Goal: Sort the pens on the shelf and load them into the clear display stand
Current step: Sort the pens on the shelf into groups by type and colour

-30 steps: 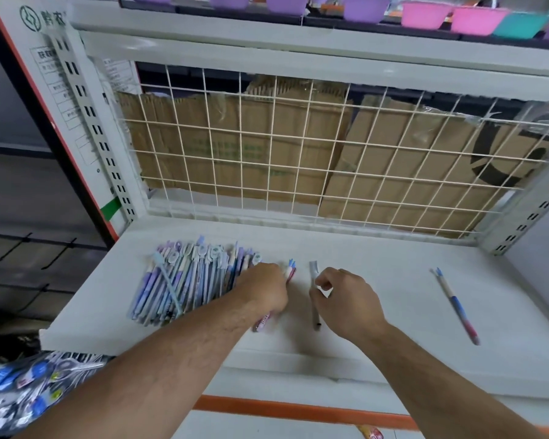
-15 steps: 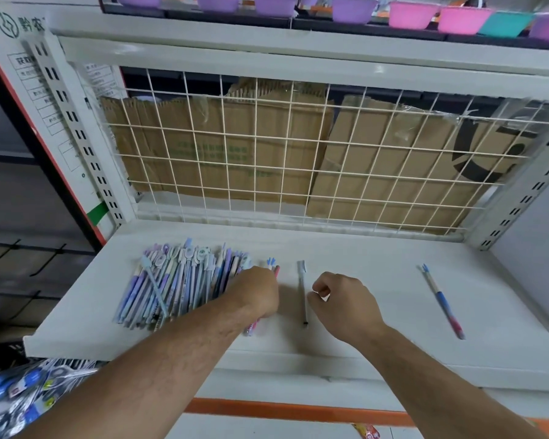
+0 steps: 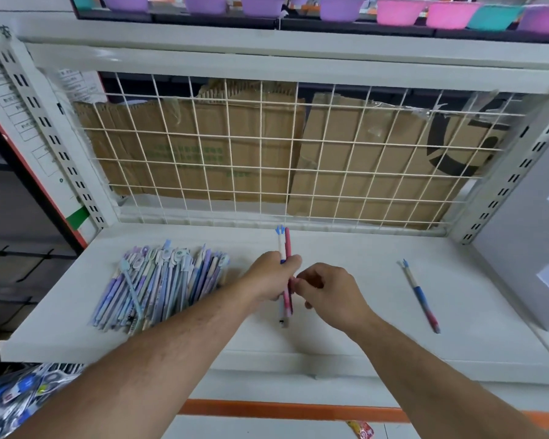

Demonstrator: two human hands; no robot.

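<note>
My left hand (image 3: 271, 275) grips a small bunch of pens (image 3: 285, 245), pink and white-blue, held upright over the middle of the white shelf (image 3: 346, 248). My right hand (image 3: 327, 291) is right beside it, fingers curled and pinching the lower part of the same bunch. A big pile of purple and blue pens (image 3: 159, 280) lies on the left of the shelf. A single blue, white and pink pen (image 3: 420, 296) lies alone on the right. No clear display stand is in view.
A wire grid (image 3: 267, 153) with cardboard behind it closes the back of the shelf. Coloured bowls (image 3: 400, 11) stand on the shelf above. A bag of packaged items (image 3: 10, 397) sits below at the lower left. Slotted uprights flank both sides.
My left hand has lifted its pens off the shelf and stood them upright. The grey pen that lay between my hands is off the shelf, and my right hand has closed in on the bunch.
</note>
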